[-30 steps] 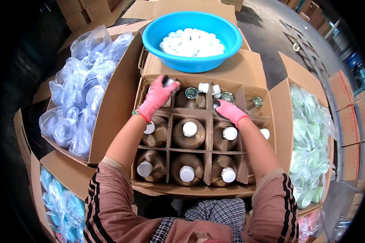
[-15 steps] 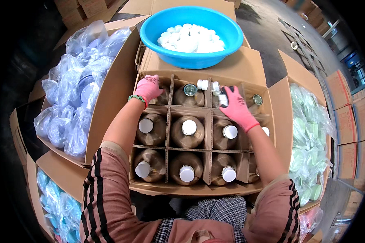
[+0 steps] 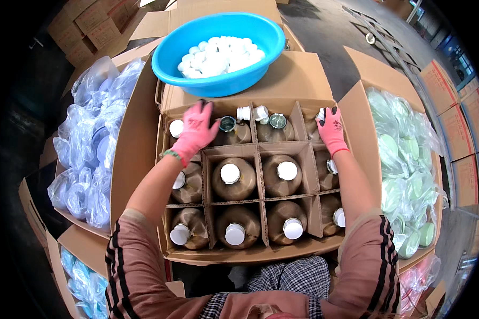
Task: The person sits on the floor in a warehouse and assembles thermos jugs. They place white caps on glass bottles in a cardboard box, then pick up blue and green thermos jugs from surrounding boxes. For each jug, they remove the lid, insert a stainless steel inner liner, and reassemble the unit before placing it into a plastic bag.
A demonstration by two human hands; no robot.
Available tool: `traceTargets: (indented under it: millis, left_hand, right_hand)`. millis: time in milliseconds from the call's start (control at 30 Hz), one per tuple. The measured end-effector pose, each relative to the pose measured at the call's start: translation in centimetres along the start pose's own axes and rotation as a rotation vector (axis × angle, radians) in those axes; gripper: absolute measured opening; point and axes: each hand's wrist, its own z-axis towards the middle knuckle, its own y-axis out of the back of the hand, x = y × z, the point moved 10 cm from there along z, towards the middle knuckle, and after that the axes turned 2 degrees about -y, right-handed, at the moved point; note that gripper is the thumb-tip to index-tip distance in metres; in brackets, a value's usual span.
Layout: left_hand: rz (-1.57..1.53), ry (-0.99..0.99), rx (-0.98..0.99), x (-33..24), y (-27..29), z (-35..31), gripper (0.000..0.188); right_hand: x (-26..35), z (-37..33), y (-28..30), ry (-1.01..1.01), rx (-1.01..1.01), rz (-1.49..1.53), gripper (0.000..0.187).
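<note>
Large clear bottles stand in a divided cardboard box [image 3: 250,259]; most wear white screw caps, such as this near cap [image 3: 235,234]. My left hand [image 3: 196,130], in a pink glove, hovers over the back row with fingers apart and nothing visible in it. It is beside an uncapped bottle mouth [image 3: 227,124]; a second uncapped mouth [image 3: 277,121] is farther right. Between them, two loose white caps [image 3: 243,113] rest by the divider top. My right hand [image 3: 331,130], also gloved, has its fingers closed round a white cap [image 3: 321,115] at the back-right bottle, whose mouth is hidden.
Behind the box, a blue basin [image 3: 218,87] of white caps sits on the carton flap. An open carton [image 3: 135,143] of bagged purple lids stands left, another [image 3: 358,119] of bagged green lids right. Bagged blue pieces [image 3: 82,276] lie lower left. Stacked cartons [image 3: 457,122] stand far right.
My left hand has left the back-left bottle, now showing a white cap, and moved right. My right hand has gone from the third bottle to the back-right one. The whole view has shifted.
</note>
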Motion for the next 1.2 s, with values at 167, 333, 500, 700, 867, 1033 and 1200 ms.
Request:
traceTargets:
  millis: [167, 333, 500, 700, 867, 1033, 1200]
  left_hand:
    - [0.053, 0.069, 0.461, -3.8, -7.8, 3.6, 0.046]
    - [0.077, 0.192, 0.406, -3.7, -10.9, 4.9, 0.043]
    - [-0.121, 0.227, 0.225, -3.0, -9.3, 4.3, 0.047]
    - [-0.253, 0.198, 0.247, -2.3, -8.4, 3.8, 0.049]
    - [-0.571, 0.214, 0.004, -1.9, -6.0, 3.6, 0.054]
    - [-1.144, 0.469, 0.087, 2.3, -6.2, 1.4, 0.052]
    - [-0.73, 0.429, -0.267, 2.5, -1.6, 1.3, 0.034]
  right_hand:
    - [0.4, 2.3, -1.8, -0.07, 0.347, -0.04, 0.044]
    - [1.6, 2.5, -0.5, 0.02, 0.298, -0.122, 0.053]
    - [1.0, 1.6, -0.6, 0.123, 0.35, -0.194, 0.057]
    - [4.0, 2.1, -2.3, 0.1, 0.521, -0.373, 0.07]
    - [1.7, 3.0, -3.9, 0.027, 0.609, -0.396, 0.05]
    - [1.2, 2.1, -2.0, -0.202, 0.355, -0.397, 0.042]
    - [1.2, 2.3, -2.1, -0.252, 0.387, -0.445, 0.05]
